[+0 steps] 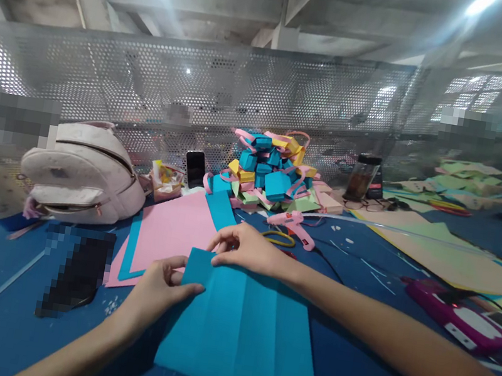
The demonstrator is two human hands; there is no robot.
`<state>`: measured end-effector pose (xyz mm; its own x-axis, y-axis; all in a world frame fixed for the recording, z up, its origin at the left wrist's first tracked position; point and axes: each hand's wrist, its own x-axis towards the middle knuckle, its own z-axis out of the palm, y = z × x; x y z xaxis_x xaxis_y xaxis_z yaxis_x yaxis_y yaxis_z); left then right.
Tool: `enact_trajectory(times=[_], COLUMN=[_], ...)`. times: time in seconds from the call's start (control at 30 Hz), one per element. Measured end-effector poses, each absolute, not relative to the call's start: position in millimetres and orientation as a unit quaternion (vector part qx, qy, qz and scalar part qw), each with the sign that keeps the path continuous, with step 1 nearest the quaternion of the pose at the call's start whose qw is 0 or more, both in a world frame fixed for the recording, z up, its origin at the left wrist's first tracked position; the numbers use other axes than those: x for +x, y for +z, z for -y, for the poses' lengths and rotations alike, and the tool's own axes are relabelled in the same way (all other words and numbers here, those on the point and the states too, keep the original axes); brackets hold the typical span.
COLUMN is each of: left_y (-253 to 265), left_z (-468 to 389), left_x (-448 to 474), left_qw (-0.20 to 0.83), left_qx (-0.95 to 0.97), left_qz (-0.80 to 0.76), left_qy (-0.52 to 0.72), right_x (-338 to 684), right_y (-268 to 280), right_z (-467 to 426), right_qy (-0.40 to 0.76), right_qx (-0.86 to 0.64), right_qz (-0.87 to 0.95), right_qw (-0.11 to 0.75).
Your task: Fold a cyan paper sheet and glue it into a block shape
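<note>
A sheet of blue paper (250,340) with several creases running down it lies in front of me on the dark blue table. My left hand (164,282) pinches its left edge, thumb on top and fingers behind. At the top left corner, my right hand (241,247) grips the upper edge between thumb and fingers. Just beyond lie pink paper sheets (179,221) with blue sheets partly under them. A pink hot glue gun (295,225) rests past my right hand, near a yellow ring of tape (278,238).
A heap of small folded paper boxes (272,175) stands at the back middle. To the left are a white backpack (91,175) and a dark phone (80,272). A purple power strip (454,315), cables and a bottle (361,179) are on the right, before a perforated metal screen (218,94).
</note>
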<state>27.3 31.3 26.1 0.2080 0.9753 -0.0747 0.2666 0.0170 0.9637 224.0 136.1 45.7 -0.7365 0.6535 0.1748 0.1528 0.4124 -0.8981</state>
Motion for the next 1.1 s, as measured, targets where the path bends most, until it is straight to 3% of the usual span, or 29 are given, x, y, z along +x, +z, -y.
enact_trajectory(times=[0.23,0.33,0.47,0.6,0.93,1.1], left_y=[8.6,7.0,7.8,7.3,16.4,20.8], left_z=[-29.0,-23.3,-18.4,-21.5,12.4,37.7], left_x=[19.2,14.5,14.2,16.2,1.1,-12.8], left_qw=[0.343,0.182,0.009,-0.031,0.095,0.01], left_qx=[0.687,0.786,0.911,0.947,0.956,0.965], left_qz=[-0.526,-0.488,-0.364,-0.295,-0.255,-0.242], left_qy=[0.365,0.333,0.192,0.119,0.108,0.097], right_x=[216.1,213.3,210.8,209.9,212.0,212.6], right_y=[10.3,0.1,-7.4,-10.2,-13.7,-14.3], right_z=[-147.2,-145.6,-142.7,-142.5,-146.4,-147.4], right_qy=[0.49,0.5,0.495,0.481,0.469,0.468], right_qx=[-0.246,-0.241,-0.244,-0.24,-0.235,-0.238], right_qz=[0.805,0.805,0.809,0.819,0.83,0.829], right_qw=[0.225,0.209,0.202,0.198,0.19,0.191])
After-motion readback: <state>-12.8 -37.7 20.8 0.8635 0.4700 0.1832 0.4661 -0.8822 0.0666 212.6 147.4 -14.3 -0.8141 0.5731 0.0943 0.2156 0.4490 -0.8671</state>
